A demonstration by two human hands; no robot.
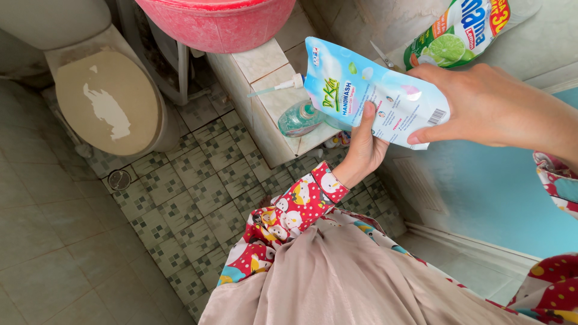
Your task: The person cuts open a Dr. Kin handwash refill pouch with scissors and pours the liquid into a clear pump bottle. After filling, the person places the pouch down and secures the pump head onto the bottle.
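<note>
A light-blue and white refill pouch (361, 90) of hand wash is held up between both hands. My left hand (364, 147) grips its lower edge from below, thumb on the front. My right hand (481, 105) pinches its right side near the barcode. Just beyond the pouch, a clear green-tinted bottle (301, 119) stands open on a tiled ledge (265, 66). A white pump head with its tube (283, 85) lies on the ledge beside the bottle.
A toilet with a worn beige lid (108, 99) stands at left. A red plastic basin (220, 21) sits above the ledge. A green and white pouch (466, 30) and scissors (380, 55) lie on the upper surface. The floor is patterned tile (180, 198); a round drain (119, 179).
</note>
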